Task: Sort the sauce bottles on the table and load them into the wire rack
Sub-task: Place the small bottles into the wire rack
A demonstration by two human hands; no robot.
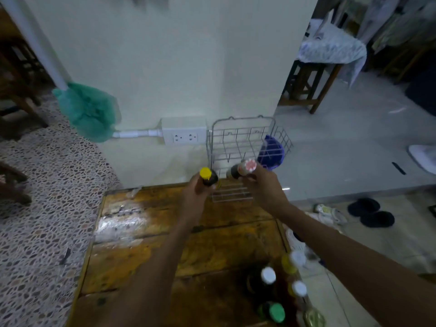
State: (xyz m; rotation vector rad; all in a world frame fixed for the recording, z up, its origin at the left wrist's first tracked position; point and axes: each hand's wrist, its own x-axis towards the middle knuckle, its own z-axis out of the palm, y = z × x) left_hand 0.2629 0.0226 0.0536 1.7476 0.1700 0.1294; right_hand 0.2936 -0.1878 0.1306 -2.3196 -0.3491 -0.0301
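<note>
A white wire rack [238, 138] stands at the far edge of the wooden table [146, 232], against the wall. My left hand [195, 192] grips a dark bottle with a yellow cap [205, 173] just left of the rack's front. My right hand [262, 185] grips a dark bottle with a pale red cap [246, 167], tilted over the rack's front. Several more bottles stand at the table's near right: a white-capped one [268, 275], another white-capped one [299, 288] and a green-capped one [276, 312].
A wall socket box [185, 133] sits left of the rack, with a green net [89, 112] on a pipe further left. A blue bucket [272, 152] shows behind the rack. Dark slippers [370, 212] lie on the floor at right. A stool [306, 86] stands beyond.
</note>
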